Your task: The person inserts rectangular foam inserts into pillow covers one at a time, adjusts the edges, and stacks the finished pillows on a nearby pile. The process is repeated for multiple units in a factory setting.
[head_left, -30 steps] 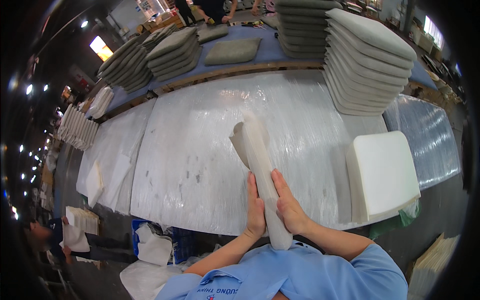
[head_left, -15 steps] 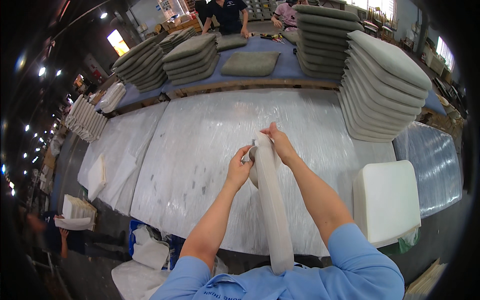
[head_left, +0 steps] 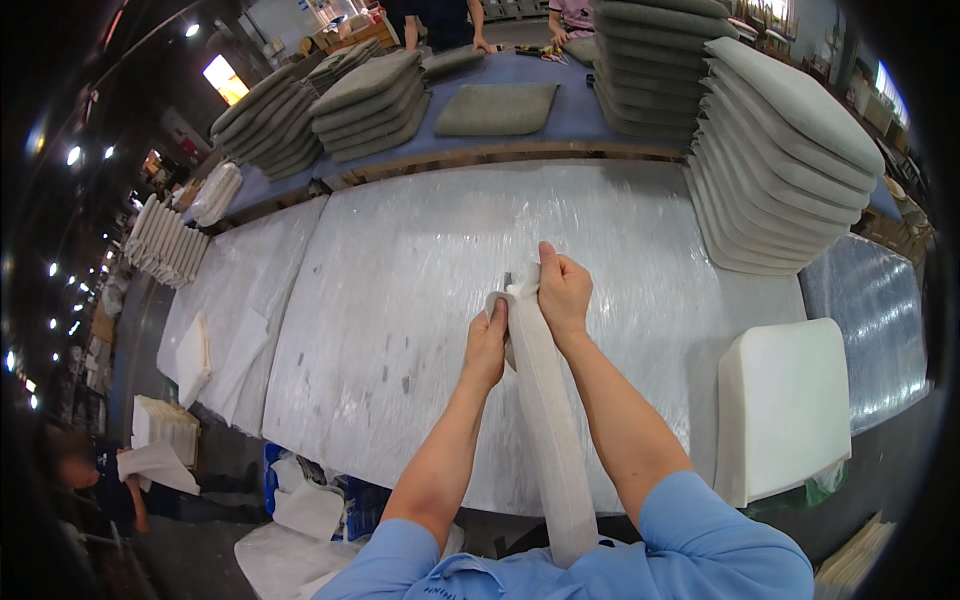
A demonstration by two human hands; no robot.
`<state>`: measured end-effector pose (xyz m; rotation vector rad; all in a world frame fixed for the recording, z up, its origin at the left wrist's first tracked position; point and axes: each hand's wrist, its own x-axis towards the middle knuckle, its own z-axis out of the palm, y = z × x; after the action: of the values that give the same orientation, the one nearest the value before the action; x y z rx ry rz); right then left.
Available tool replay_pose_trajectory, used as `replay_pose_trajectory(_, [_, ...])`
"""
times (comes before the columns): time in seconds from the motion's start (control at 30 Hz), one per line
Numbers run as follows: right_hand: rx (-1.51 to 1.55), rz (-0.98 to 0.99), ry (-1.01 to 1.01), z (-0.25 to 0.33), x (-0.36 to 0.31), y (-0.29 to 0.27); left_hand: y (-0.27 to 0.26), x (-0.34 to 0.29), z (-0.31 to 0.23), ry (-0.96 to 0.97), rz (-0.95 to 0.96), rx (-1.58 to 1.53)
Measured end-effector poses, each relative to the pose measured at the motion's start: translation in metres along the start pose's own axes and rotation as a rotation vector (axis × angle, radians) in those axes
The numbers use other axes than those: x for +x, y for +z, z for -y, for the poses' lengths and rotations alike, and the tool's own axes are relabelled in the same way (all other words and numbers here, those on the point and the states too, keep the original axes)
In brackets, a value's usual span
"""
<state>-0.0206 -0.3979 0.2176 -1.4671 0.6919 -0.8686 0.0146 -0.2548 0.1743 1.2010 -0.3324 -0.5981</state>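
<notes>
A light grey seat cushion stands on its narrow edge between my forearms, its near end against my blue shirt. At its far end my left hand is closed on the cushion's fabric cover, thumb on top and a flap of cloth folded over the fingers. Gripping the same end from the other side, my right hand is closed with its thumb pointing up. White material shows between the two hands at the cover's end. Most of the cushion's broad faces are hidden from this angle.
Under my hands is a plastic-wrapped table. Tall stacked pale cushions stand at far right, white foam pads nearer. Green-grey cushions lie on a blue table beyond. Another person handles white sheets at lower left.
My right hand has turned from a fingertip hold to a closed grip, thumb up. The left hand has shifted slightly right and closed on the cover. The whole view has tilted a little downward.
</notes>
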Motion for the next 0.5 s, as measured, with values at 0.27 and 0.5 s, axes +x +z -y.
replay_pose_trajectory(0.27, [-0.098,-0.043,-0.065,-0.024,0.0,0.01,0.025,0.001,-0.029,-0.109,-0.072,0.016])
replay_pose_trajectory(0.5, [-0.112,0.016,-0.028,-0.027,0.002,0.002,0.044,-0.01,-0.041,-0.135,-0.252,0.093])
